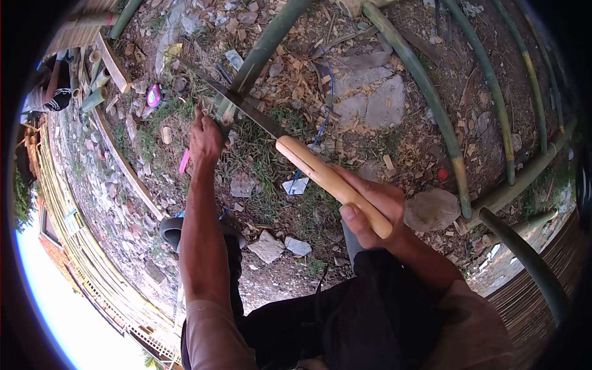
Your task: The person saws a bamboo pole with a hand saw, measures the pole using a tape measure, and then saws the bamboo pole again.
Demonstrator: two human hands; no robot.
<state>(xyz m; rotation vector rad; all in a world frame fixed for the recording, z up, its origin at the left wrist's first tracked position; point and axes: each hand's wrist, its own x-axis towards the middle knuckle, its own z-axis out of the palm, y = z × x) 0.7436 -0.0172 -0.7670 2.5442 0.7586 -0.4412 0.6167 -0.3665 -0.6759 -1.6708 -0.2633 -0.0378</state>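
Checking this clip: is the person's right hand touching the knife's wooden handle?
Touching. The head view shows the right hand wrapped around the rear part of the wooden handle, with no gap between them.

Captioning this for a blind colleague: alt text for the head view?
A person's right grip holds a long, pale-handled blade across a green bamboo pole; the left grip holds the pole's near end, above grassy, stony ground.
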